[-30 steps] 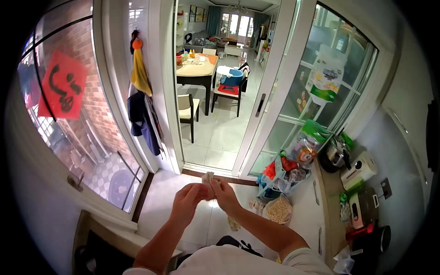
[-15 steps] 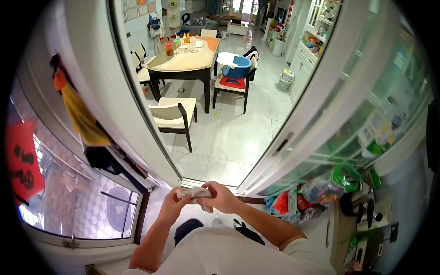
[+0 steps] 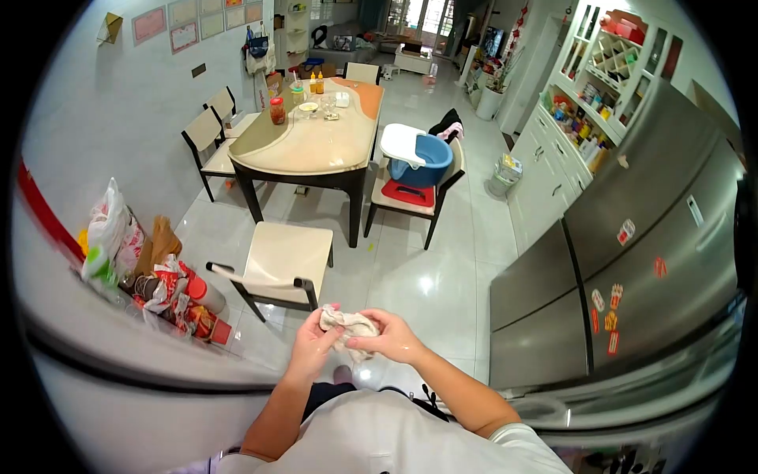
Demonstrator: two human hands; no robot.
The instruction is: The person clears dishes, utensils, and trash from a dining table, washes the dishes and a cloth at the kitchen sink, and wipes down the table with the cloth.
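The left hand and the right hand both hold a crumpled, pale cloth, which is bunched up between them in front of the person's body, at the near middle of the scene. The fingers of each hand are curled closely around its edges, thumbs pressed on the near side. Just beyond the hands, a little to the left, stands a cream chair with dark legs. Farther off is a dining table, with a red-lidded jar on its left part. Right of the table, a blue booster seat with a white tray sits on another chair. A grey refrigerator stands at the near right, and bags and packages crowd the floor at the near left.
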